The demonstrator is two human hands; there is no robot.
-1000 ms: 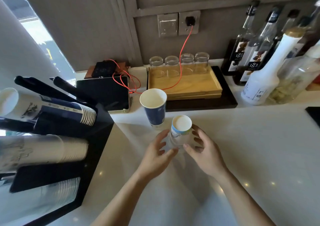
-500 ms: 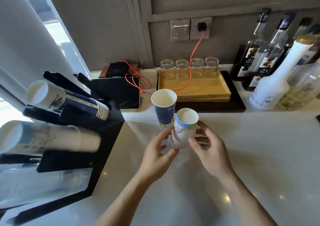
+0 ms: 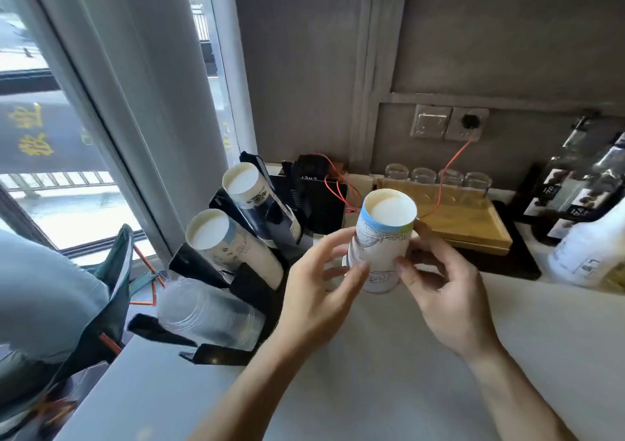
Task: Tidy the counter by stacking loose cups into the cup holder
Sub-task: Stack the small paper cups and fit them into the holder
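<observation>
Both my hands hold a short stack of upside-down white paper cups (image 3: 380,242) with a blue band and line drawings, lifted above the white counter (image 3: 389,366). My left hand (image 3: 318,291) grips its left side, my right hand (image 3: 443,285) its right side. To the left stands the black cup holder (image 3: 250,288) with three slanted rows: a blue-printed paper cup stack (image 3: 253,197) at the back, a white paper cup stack (image 3: 230,244) in the middle, and a clear plastic cup stack (image 3: 209,315) in front. The blue paper cup seen earlier is hidden behind the held stack.
A wooden tray (image 3: 466,220) with several glass jars (image 3: 436,180) sits on a black mat at the back. Syrup bottles (image 3: 581,186) and a white bottle (image 3: 588,254) stand at the right. A dark tablet (image 3: 321,207) with an orange cable (image 3: 449,166) lies behind the holder. A window is at the left.
Both hands have lifted the cup stack off the counter and carried it up and toward the holder. The view has swung left and the holder now sits near the middle.
</observation>
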